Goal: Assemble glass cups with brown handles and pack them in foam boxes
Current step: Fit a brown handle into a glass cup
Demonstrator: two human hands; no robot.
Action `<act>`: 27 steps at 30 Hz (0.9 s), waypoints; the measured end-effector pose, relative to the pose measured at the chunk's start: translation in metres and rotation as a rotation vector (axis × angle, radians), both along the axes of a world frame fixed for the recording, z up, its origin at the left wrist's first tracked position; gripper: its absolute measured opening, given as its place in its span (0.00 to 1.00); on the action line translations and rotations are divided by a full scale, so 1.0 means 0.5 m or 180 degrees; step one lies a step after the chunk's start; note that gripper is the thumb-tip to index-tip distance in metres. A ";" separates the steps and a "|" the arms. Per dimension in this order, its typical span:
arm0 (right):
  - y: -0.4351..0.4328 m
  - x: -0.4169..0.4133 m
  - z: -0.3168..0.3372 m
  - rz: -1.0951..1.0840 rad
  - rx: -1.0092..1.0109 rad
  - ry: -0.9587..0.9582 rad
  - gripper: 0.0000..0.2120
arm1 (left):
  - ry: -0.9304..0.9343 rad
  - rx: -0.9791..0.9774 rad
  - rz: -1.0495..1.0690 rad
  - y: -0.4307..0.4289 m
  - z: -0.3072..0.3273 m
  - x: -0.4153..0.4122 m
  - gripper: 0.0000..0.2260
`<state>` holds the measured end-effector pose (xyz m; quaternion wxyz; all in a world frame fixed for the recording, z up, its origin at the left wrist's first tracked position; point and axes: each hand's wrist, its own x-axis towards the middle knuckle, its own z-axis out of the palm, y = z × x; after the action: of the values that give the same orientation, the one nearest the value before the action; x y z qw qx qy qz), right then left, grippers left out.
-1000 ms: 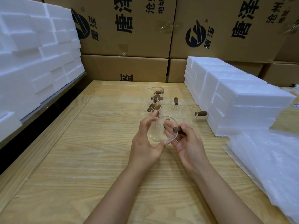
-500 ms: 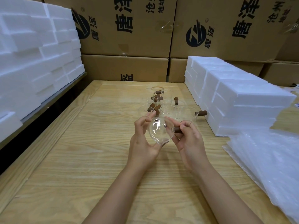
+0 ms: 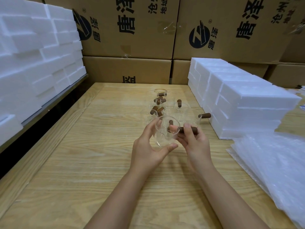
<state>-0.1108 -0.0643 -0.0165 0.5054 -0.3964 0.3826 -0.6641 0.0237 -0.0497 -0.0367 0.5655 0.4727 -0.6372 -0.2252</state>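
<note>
Brown cardboard cartons [image 3: 132, 30] are walling off the back of a pale wooden table [image 3: 74, 171], with white foam blocks [image 3: 33, 63] piling up along its left edge and a neat stack of foam boxes [image 3: 247, 104] sitting on its right side. Clear plastic sheets or bags [image 3: 272, 171] are lying in a heap near the right corner.

Above the middle of the table, the left hand [image 3: 148, 151] is cradling a glass cup [image 3: 165, 134], with the fingers curling over its far rim and the thumb propping it from beneath. The right hand [image 3: 196, 146] is pinching the brown handle [image 3: 187, 129] that is sticking out of the cup's right side. Whether that handle is fully seated I cannot tell.

Just behind the hands, a cluster of other glass cups [image 3: 165, 104] is waiting on the table, most of them showing brown handles already on, one [image 3: 204, 115] pointing toward the foam boxes.

Judging by this, assembly is looking well advanced, perhaps finishing with the cup in hand. Packing appears to be lying ahead: no cup is showing inside any foam box, and the boxes are all sitting closed, so their contents are staying unknown.
</note>
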 end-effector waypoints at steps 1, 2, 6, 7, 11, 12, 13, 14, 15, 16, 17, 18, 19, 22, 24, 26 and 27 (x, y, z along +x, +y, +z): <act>0.000 -0.001 0.000 -0.0048 -0.0028 0.0084 0.22 | 0.0060 0.0041 -0.0044 -0.001 -0.002 0.000 0.37; 0.001 -0.002 -0.001 -0.0082 -0.0064 0.0172 0.22 | 0.0111 0.0081 -0.0079 -0.003 -0.004 0.000 0.37; 0.003 -0.005 -0.004 -0.0048 -0.0212 0.0336 0.21 | 0.0257 0.0175 -0.0122 -0.008 -0.009 0.000 0.33; 0.005 -0.005 -0.003 0.0018 -0.0233 0.0342 0.23 | 0.0268 0.0186 -0.0110 -0.009 -0.010 0.000 0.33; 0.009 -0.006 0.005 0.0311 -0.0226 0.0260 0.27 | 0.0234 0.0240 -0.0025 -0.013 -0.015 0.001 0.32; 0.009 -0.008 0.005 0.0407 -0.0246 0.0192 0.27 | 0.0184 0.0228 0.0013 -0.013 -0.014 0.001 0.33; 0.007 -0.010 0.003 0.0537 -0.0285 0.0083 0.28 | 0.0117 0.0198 0.0059 -0.013 -0.013 0.001 0.33; 0.004 -0.012 0.001 0.0694 -0.0323 -0.0084 0.29 | 0.0037 0.0148 0.0116 -0.012 -0.012 0.001 0.34; 0.002 -0.013 -0.002 0.0839 -0.0346 -0.0257 0.27 | -0.0040 0.0079 0.0173 -0.010 -0.010 0.001 0.35; 0.001 -0.014 -0.003 0.0944 -0.0332 -0.0401 0.23 | -0.0104 -0.0004 0.0219 -0.009 -0.008 0.001 0.35; 0.001 -0.015 -0.004 0.1021 -0.0300 -0.0510 0.20 | -0.0148 -0.0086 0.0241 -0.008 -0.007 0.001 0.35; 0.000 -0.016 -0.004 0.1094 -0.0275 -0.0600 0.18 | -0.0186 -0.0168 0.0246 -0.007 -0.008 0.001 0.36; 0.000 -0.018 -0.004 0.1141 -0.0251 -0.0668 0.16 | -0.0222 -0.0237 0.0248 -0.007 -0.009 0.001 0.36; -0.002 -0.016 -0.005 0.1001 -0.0048 -0.0752 0.14 | -0.0332 -0.0307 0.0237 0.000 -0.005 -0.004 0.35; -0.005 -0.014 -0.007 0.0684 0.0175 -0.0482 0.13 | -0.0481 -0.0375 0.0195 0.006 -0.001 -0.009 0.34; -0.007 -0.014 -0.008 0.0348 0.0224 0.0049 0.07 | -0.0641 -0.0261 0.0105 0.007 0.002 -0.011 0.36; -0.007 -0.014 -0.009 0.0195 0.0175 0.0305 0.04 | -0.0677 -0.0105 0.0029 0.005 0.001 -0.010 0.37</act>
<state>-0.1178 -0.0677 -0.0209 0.5174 -0.4253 0.4121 -0.6178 0.0187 -0.0471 -0.0361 0.5033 0.4875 -0.6951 -0.1607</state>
